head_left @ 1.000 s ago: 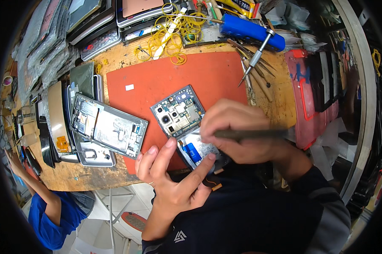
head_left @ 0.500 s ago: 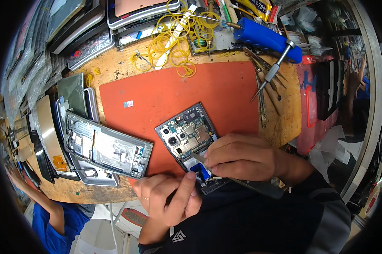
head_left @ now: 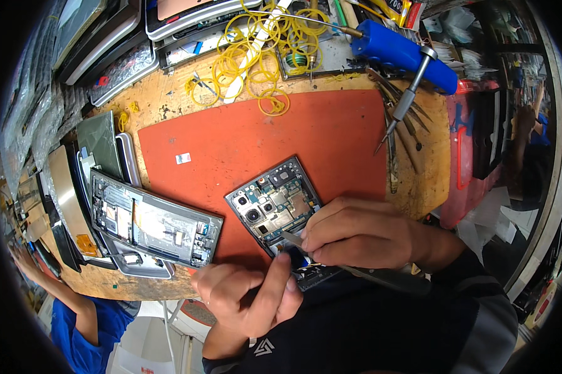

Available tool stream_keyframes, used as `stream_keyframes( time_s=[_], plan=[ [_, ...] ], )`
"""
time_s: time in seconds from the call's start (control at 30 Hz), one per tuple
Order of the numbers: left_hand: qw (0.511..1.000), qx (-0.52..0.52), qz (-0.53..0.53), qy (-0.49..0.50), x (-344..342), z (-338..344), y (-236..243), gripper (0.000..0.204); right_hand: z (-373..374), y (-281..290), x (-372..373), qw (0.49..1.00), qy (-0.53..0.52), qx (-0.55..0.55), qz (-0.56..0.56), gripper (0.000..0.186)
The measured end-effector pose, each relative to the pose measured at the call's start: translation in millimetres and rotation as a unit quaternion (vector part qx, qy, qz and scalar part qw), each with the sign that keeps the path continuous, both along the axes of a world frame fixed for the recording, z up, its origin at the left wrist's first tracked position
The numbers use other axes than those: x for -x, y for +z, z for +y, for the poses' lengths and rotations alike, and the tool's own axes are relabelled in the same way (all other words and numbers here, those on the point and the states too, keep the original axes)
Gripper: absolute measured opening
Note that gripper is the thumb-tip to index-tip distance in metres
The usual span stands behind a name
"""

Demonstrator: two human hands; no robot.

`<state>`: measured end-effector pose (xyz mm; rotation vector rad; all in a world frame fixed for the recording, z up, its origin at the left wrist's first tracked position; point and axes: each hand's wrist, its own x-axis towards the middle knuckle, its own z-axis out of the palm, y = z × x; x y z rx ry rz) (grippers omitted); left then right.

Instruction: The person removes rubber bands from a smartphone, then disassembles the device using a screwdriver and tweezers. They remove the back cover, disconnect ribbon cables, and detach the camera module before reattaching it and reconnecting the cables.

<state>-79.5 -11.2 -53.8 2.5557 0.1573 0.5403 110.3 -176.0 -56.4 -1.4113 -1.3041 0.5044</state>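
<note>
Yellow pack [head_left: 410, 14], top R, bears dark print; white logo [head_left: 264, 347] on dark top [head_left: 381, 330]. R hand [head_left: 349, 235] pinches thin metal tool [head_left: 390, 279], tip at opened phone [head_left: 273, 202] on red mat [head_left: 331, 134]. L hand [head_left: 250, 302], index by phone's edge, is curled tighter vs 1 s ago.

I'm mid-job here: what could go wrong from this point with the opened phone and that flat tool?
The flat tool in the right hand has its tip close to the circuit board of the opened phone; a slip might scratch or chip components.

The left hand has its index finger near that tip and might get nicked.

The separate phone frame lies beside the left hand, so a knock might shift it.
</note>
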Motion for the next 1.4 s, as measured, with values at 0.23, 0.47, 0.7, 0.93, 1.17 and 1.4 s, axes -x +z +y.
stream_keyframes(
  time_s=[0.23,0.47,0.7,0.93,1.17,1.4],
  plan=[
    [0.998,-0.034,0.043,0.020,-5.1,-4.2,-1.7,0.032,2.5,-4.0,2.9,1.000,-0.012,-0.012,0.005,0.018],
    [0.998,-0.043,0.037,0.025,-3.3,-6.0,-2.5,0.034,0.1,-0.9,-0.9,1.000,0.002,0.009,0.018,0.019],
    [0.998,-0.054,0.032,0.020,-6.2,-5.7,-2.4,0.036,1.2,-3.0,2.0,0.999,-0.025,-0.008,0.030,0.015],
    [0.997,-0.053,0.045,0.021,-6.4,-6.0,0.4,0.035,1.7,-3.5,3.5,1.000,-0.024,-0.017,-0.001,0.017],
    [0.998,-0.047,0.040,0.031,-7.0,-6.7,-2.9,0.032,-3.3,-5.5,8.6,1.000,-0.012,-0.016,-0.019,0.020],
    [0.997,-0.050,0.046,0.034,-6.1,-8.4,-4.5,0.034,-1.3,-7.8,13.1,0.996,-0.025,-0.040,-0.077,0.021]
  ],
)
